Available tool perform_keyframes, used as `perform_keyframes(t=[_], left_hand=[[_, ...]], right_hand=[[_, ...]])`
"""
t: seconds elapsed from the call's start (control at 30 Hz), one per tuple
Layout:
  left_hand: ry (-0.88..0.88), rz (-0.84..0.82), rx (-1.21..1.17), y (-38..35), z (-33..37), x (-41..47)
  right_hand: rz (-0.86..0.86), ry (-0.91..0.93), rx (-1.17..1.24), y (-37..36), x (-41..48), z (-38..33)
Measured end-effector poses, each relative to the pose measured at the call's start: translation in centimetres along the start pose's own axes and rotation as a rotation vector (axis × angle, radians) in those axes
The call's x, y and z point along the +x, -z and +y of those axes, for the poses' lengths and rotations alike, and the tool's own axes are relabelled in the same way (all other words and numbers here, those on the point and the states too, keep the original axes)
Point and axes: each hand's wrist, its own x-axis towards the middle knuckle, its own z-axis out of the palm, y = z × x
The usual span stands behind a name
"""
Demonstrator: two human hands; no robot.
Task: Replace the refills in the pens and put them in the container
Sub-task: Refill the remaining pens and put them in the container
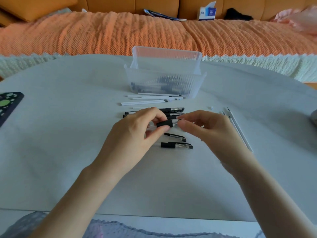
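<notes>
one held pen (167, 124), up off the table (68, 152) in front of the person, between both hands. left hand (137, 131) comes in palm-down, thumb and fingers curled tight round the pen's black grip and clear barrel. right hand (205, 127) faces it, fingers bent, thumb and forefinger pinching the pen's tip end. at least two more pens (171, 109) lie just behind the hands, partly hidden. two pen caps (177, 145) lie on the near side. about six white refills (149, 101) lie side by side in front of the container (197, 86). three more refills (240, 131) lie right of the right hand. one clear ribbed container, lid standing up, dark pens inside, count unclear. one small white bit (211, 107). one black object (8, 103) at the left edge.
</notes>
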Motion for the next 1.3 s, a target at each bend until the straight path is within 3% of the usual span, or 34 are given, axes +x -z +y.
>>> perform_keyframes(t=[0.13, 0.3, 0.5, 0.67, 0.77, 0.97, 1.3], left_hand=[[0.003, 0.017, -0.004, 0.1, 0.0, 0.1], [0.041, -0.024, -0.055, 0.0, 0.2, 0.1], [0.055, -0.048, -0.011, 0.0, 0.1, -0.2], [0.003, -0.068, 0.045, -0.1, 0.1, -0.2], [-0.007, -0.072, 0.065, -0.1, 0.0, -0.3], [-0.006, -0.079, 0.066, 0.0, 0.0, -0.2], [-0.012, -0.088, 0.054, 0.0, -0.1, -0.2]], right_hand=[[-0.02, -0.105, 0.274, -0.5, -0.1, 0.0], [0.002, -0.103, 0.381, -0.7, -0.2, -0.2], [0.264, -0.121, 0.667, 0.7, 0.9, -0.7], [0.457, -0.079, 0.67, 3.3, 1.6, -0.7], [0.513, -0.034, 0.536, 4.4, 1.9, -0.3], [0.48, -0.041, -0.238, 5.7, 2.4, 1.4], [0.404, -0.096, -0.594, 5.0, 2.4, 2.6]])
